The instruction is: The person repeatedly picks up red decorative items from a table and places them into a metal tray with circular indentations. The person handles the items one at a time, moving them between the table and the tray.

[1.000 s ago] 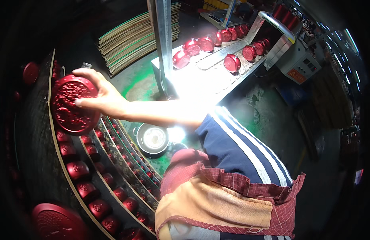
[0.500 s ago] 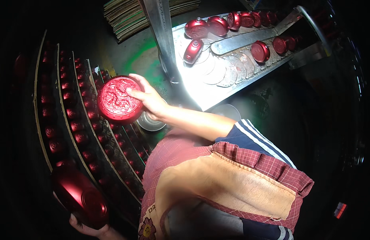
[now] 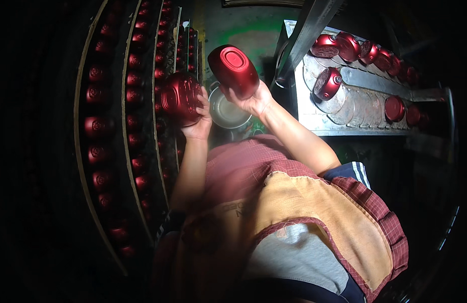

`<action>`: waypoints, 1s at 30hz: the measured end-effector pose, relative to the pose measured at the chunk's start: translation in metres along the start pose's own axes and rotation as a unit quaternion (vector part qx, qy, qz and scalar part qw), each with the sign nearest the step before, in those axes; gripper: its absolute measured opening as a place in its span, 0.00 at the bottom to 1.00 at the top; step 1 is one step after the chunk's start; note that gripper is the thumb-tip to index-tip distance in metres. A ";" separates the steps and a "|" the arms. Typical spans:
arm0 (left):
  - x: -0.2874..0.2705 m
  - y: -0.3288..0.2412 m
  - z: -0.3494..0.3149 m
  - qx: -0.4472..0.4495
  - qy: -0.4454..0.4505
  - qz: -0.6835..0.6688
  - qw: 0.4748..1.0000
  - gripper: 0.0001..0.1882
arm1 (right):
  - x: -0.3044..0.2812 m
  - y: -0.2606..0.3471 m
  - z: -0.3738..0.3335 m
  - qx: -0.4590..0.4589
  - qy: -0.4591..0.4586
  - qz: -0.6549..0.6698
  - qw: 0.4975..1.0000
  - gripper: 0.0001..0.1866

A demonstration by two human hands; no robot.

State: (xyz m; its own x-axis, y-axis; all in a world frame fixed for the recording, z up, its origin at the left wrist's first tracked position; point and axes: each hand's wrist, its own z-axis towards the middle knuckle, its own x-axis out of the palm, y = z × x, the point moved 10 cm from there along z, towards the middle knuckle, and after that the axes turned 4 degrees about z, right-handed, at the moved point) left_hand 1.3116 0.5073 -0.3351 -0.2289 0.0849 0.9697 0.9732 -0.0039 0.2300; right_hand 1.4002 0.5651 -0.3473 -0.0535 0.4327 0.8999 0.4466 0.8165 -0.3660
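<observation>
My left hand (image 3: pixel 199 123) is closed around a glossy red flask-shaped bottle (image 3: pixel 179 101), its fingers on the right side of it. Just to the right, my right hand (image 3: pixel 252 101) grips a second red bottle (image 3: pixel 239 76) from below. That one is tilted, with its oval recessed base facing up. The two bottles are close together, apart from each other, in front of the rows of boards. Their necks are out of sight.
On the left, long narrow boards (image 3: pixel 126 96) carry rows of similar red bottles (image 3: pixel 98 126). A round metal pan (image 3: pixel 228 112) lies below my hands. At right, more bottles (image 3: pixel 326 83) stand on a metal table (image 3: pixel 314 118) with overlapping round plates (image 3: pixel 362 108). A metal post (image 3: pixel 309 38) rises at its corner.
The view has swung left. My left hand has come up from the lower left with its bottle, beside my right. The right hand's bottle has turned from its embossed face to its base.
</observation>
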 end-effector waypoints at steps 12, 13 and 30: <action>-0.016 -0.039 0.003 -0.073 0.015 -0.069 0.995 0.33 | 0.005 -0.042 0.031 0.024 0.032 0.078 0.996 0.26; -0.016 -0.042 0.002 -0.075 0.009 -0.070 0.995 0.33 | 0.006 -0.044 0.033 0.021 0.034 0.074 0.996 0.26; -0.079 -0.111 0.009 -0.160 -0.068 -0.041 0.984 0.34 | -0.006 -0.028 0.032 -0.236 0.113 -0.160 0.952 0.26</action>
State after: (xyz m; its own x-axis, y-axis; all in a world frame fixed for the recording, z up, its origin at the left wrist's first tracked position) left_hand 1.2214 0.5103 -0.4377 -0.2801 0.2313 0.9317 0.8893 -0.3029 0.3425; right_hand 1.3590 0.5520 -0.3499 -0.0836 0.0538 0.9950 0.7943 0.6066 0.0339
